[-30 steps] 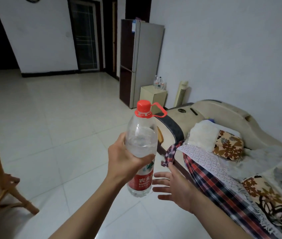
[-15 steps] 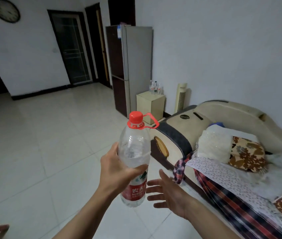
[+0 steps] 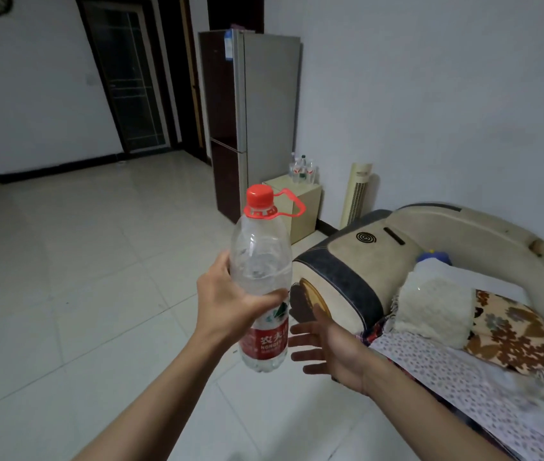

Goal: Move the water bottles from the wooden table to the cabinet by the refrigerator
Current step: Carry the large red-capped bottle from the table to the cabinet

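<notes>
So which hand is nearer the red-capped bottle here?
Left. The left hand is wrapped around the bottle at its middle; the right hand is open beside its lower part, not touching.

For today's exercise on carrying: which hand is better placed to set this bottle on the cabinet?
Left. The left hand already wraps the bottle upright in a full grip. The right hand is open and empty beside it. The cabinet by the refrigerator lies ahead.
</notes>
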The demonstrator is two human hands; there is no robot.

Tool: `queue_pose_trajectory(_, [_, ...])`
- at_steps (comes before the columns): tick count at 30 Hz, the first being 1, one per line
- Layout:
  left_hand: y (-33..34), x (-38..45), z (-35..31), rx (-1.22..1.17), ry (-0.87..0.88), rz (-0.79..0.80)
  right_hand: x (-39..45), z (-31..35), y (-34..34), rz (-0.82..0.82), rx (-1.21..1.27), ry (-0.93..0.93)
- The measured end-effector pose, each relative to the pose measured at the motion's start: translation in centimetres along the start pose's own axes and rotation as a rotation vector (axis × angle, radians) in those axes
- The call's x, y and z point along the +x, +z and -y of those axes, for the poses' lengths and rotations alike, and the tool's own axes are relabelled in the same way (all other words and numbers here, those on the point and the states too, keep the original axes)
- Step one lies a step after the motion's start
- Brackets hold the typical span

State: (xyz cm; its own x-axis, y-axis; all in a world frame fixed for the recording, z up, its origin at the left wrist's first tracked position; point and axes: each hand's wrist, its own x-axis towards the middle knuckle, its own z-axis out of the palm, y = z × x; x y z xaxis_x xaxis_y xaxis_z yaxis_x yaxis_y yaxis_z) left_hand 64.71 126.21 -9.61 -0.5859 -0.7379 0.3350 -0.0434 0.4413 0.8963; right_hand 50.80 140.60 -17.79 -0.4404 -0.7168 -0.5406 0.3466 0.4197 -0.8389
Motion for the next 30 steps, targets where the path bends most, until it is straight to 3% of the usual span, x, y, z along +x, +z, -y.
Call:
queue_pose_trajectory(17, [-1.6, 25.5, 10.9, -0.024, 0.044, 0.037, 22.3, 13.2, 2.2, -0.040, 0.092, 0.018])
queue_pose_trajectory(30, [6.4, 45.2, 16.1, 0.076, -0.009, 0.060, 40.4, 25.1, -4.2, -0.033, 0.077, 0.049])
